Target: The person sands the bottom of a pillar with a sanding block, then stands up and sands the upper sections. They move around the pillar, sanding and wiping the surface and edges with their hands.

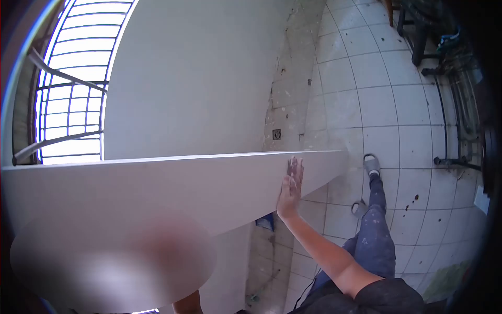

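My right hand lies against a smooth white wall face, low down where it narrows toward the floor. Its fingers are stretched out and held close together, with whitish smears on them. I see no tool in this hand. A large blurred patch covers the lower left of the view. Some bare skin, seemingly part of my left arm, shows at the patch's lower edge. My left hand and whatever it touches are hidden there.
Beyond the wall face is another pale wall and a barred window. My feet stand on a stained white tiled floor. Dark furniture and a metal frame stand to the right. A blue object is behind the wall.
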`<state>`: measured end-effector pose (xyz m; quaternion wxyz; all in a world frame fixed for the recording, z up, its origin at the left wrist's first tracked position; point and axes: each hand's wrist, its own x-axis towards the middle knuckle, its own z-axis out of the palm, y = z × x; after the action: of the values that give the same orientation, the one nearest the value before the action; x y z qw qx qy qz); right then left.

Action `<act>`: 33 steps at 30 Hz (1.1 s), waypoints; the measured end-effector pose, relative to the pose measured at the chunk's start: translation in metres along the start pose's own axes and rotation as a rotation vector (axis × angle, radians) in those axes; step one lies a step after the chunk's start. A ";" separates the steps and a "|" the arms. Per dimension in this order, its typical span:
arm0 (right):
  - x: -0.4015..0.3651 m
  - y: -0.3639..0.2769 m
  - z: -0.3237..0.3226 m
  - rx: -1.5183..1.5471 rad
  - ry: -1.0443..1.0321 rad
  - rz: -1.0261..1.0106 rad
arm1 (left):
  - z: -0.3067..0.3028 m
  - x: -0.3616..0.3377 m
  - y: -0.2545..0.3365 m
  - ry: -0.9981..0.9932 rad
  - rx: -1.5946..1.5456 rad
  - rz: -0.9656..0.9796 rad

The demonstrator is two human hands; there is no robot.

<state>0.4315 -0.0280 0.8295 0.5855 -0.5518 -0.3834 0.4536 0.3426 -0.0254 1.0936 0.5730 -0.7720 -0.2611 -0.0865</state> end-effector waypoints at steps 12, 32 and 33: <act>0.006 -0.019 -0.030 0.025 -0.055 -0.251 | -0.053 0.115 -0.011 -1.164 0.007 0.214; 0.014 0.116 -0.009 0.056 0.165 0.216 | 0.009 0.147 -0.014 -1.218 0.123 0.470; 0.023 0.112 -0.003 0.008 0.179 0.340 | 0.012 0.145 -0.013 -1.199 0.117 0.477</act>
<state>0.4285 -0.0091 0.7165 0.5343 -0.6445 -0.2293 0.4966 0.4571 0.0328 1.1634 0.3724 -0.6908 -0.3612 0.5037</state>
